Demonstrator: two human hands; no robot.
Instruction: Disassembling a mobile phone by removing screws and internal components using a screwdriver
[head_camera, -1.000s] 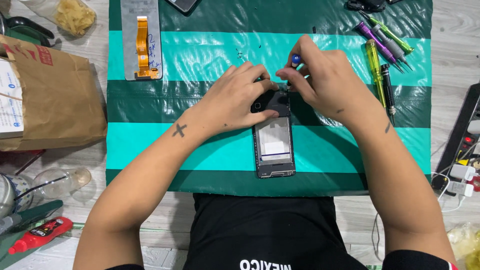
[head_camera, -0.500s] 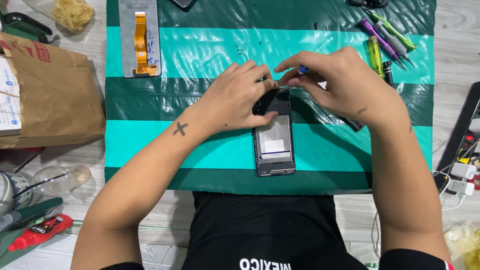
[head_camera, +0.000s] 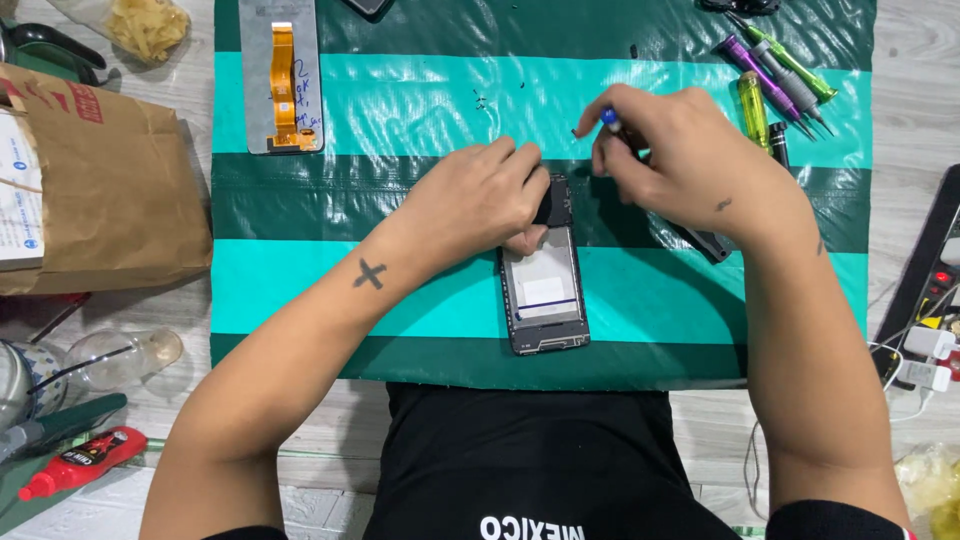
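Note:
An opened phone body (head_camera: 545, 290) lies back-up on the green striped mat (head_camera: 400, 100), with its inner frame and a white battery area showing. My left hand (head_camera: 480, 200) rests on the phone's top end and pins it down. My right hand (head_camera: 680, 165) is lifted just up and right of the phone, pinching a small blue-tipped screwdriver (head_camera: 608, 118) between the fingertips. A dark flat part (head_camera: 705, 243) lies under my right wrist.
A phone screen with an orange flex cable (head_camera: 282, 80) lies at the mat's upper left. Several coloured screwdrivers (head_camera: 770, 75) sit at the upper right. A brown paper bag (head_camera: 100, 180) and glass bottles (head_camera: 110, 355) are left; a power strip (head_camera: 925, 300) is right.
My right hand has lifted off the phone's top edge and moved up and to the right with the screwdriver. The left hand stays on the phone.

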